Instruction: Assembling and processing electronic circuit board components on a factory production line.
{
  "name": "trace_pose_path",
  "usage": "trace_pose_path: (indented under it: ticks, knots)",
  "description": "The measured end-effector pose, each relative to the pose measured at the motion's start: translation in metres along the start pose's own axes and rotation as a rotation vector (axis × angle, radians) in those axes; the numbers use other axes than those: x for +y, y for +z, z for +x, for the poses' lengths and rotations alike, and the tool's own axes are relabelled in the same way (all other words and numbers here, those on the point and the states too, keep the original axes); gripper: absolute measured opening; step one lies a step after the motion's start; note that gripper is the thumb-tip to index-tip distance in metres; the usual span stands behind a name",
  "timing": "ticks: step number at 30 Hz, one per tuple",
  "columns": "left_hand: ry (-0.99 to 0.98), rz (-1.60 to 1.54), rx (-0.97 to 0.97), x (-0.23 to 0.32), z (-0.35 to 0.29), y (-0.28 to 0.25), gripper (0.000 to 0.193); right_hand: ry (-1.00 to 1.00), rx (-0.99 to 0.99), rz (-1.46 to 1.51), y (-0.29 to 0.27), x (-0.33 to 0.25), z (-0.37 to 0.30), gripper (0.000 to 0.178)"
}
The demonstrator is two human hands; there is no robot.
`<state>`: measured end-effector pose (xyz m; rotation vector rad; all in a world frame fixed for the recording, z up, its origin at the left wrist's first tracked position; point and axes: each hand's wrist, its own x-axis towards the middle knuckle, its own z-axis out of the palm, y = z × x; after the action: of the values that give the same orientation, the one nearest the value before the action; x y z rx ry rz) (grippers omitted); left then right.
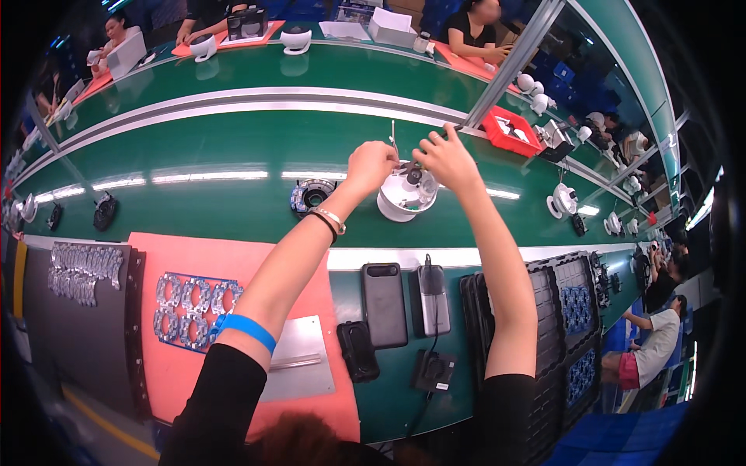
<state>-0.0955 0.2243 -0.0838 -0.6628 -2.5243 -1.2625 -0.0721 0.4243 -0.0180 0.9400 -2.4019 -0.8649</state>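
Observation:
A round white plastic housing (397, 208) stands open on the green belt, with a dark round part and small inner pieces showing inside. My left hand (371, 166) is closed in a pinch at its upper left rim. A thin whitish wire (393, 133) sticks up beside those fingertips. My right hand (448, 161) curls over the upper right rim, fingers bent together; a dark bit shows near its fingertips, too small to name. What either hand grips is hidden. Left of the housing lies a black ring-shaped part with a circuit board (300, 203), partly behind my left wrist.
A pink mat (186, 373) holds blue circuit-board panels (194, 289) and a metal plate (307, 342). Nearby lie a black power bank (385, 307), a phone-like device with a cable (432, 311) and black trays (544, 299). A red bin (497, 136) stands beyond. People sit across the belt.

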Motion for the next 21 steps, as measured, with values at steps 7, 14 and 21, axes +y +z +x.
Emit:
trace_pose_path:
  ticks: [7,14,21]
  knots:
    - [-0.073,-0.115,-0.04,-0.001,0.008,0.007,0.011,0.032,-0.043,0.02,0.006,-0.003,-0.006,0.014]
    - [-0.092,-0.174,-0.048,0.003,0.013,0.021,0.01,0.098,-0.115,-0.021,0.011,0.002,-0.014,0.012]
    - [-0.078,-0.242,-0.046,0.008,0.015,0.034,0.006,0.142,-0.257,0.033,0.006,0.007,-0.017,0.01]
